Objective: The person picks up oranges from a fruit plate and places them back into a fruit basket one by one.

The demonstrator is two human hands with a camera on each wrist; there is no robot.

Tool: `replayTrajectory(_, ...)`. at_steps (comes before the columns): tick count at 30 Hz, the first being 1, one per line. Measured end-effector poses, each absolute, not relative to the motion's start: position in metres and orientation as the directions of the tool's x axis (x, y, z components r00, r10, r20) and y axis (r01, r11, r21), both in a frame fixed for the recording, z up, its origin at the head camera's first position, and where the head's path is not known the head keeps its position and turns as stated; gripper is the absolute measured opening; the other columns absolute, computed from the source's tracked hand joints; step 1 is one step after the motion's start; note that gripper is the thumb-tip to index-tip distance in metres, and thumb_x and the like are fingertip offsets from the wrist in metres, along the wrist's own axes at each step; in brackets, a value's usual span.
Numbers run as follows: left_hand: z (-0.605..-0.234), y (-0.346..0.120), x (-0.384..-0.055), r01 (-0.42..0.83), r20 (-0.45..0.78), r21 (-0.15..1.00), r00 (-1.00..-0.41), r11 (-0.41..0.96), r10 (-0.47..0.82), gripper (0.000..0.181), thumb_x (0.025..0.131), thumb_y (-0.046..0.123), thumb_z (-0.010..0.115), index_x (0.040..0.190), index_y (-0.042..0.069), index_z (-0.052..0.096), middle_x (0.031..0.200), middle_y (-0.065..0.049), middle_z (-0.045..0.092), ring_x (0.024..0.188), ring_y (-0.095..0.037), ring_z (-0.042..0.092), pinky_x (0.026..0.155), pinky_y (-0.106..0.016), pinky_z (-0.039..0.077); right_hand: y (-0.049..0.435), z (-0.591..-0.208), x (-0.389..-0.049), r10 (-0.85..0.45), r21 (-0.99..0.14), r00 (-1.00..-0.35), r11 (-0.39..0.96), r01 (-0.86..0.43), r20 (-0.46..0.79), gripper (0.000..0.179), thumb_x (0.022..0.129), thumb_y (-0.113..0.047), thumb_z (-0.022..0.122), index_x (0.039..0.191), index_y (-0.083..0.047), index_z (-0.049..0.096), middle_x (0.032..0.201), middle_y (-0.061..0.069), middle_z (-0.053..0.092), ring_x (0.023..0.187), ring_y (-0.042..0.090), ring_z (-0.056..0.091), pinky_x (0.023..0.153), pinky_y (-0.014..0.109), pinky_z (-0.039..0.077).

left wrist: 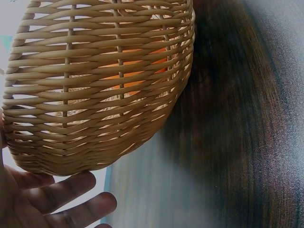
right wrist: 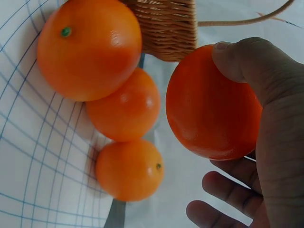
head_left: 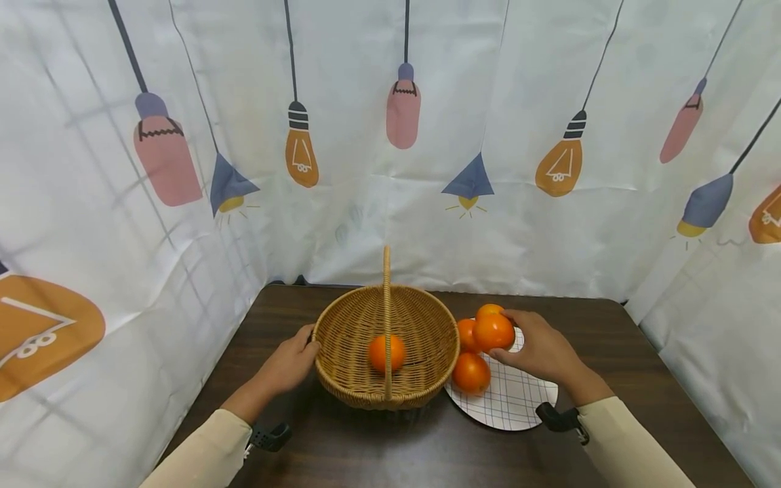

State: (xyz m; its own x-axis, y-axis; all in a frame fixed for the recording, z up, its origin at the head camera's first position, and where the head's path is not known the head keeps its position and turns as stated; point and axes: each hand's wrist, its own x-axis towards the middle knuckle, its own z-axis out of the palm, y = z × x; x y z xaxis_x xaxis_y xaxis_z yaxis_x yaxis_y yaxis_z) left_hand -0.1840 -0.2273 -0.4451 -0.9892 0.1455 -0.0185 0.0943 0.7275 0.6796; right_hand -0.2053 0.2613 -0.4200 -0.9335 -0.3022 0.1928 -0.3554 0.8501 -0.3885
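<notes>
A wicker basket [head_left: 342,379] with a tall arched handle stands at the middle of the table, one orange [head_left: 395,352] inside it. My left hand [head_left: 291,359] holds the basket's left rim. In the left wrist view its fingers [left wrist: 90,209] lie along the outside of the weave. My right hand [head_left: 543,349] grips an orange [right wrist: 209,109] between thumb and fingers, raised over the white plate [head_left: 518,400]. Beside it, three more oranges sit on the plate: a near one [head_left: 472,373], a middle one [right wrist: 124,105] and a far one [right wrist: 129,170].
The plate has a dark grid pattern and stands close to the basket's right side. Under both is a dark wood-grain table [head_left: 366,454]. A white curtain [head_left: 366,224] printed with hanging lamps surrounds the back and sides.
</notes>
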Motion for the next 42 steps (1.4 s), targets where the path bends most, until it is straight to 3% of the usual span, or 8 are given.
replayTrajectory(10, -0.445, -0.227, -0.182, 0.101, -0.01, 0.679, -0.989, 0.727, 0.147, 0.054, 0.11, 0.029, 0.038, 0.154, -0.001, 0.034, 0.147, -0.027, 0.05, 0.133, -0.042, 0.05, 0.104, -0.061, 0.04, 0.25, -0.41, -0.209, -0.323, -0.407, -0.927, 0.833, -0.374, 0.19, 0.087, 0.08, -0.06, 0.081, 0.146, -0.011, 0.053, 0.136, 0.015, 0.056, 0.117, 0.033, 0.057, 0.086, 0.058, 0.053)
replayTrajectory(42, -0.447, -0.226, -0.182, 0.103, 0.005, 0.677, -0.991, 0.729, 0.136, 0.053, 0.11, 0.027, 0.038, 0.154, -0.001, 0.035, 0.147, -0.028, 0.05, 0.133, -0.043, 0.05, 0.105, -0.062, 0.039, 0.218, -0.4, -0.215, -0.368, -0.438, -0.899, 0.786, -0.437, 0.237, 0.083, 0.078, -0.057, 0.084, 0.144, -0.017, 0.056, 0.139, 0.012, 0.057, 0.117, 0.032, 0.057, 0.084, 0.055, 0.053)
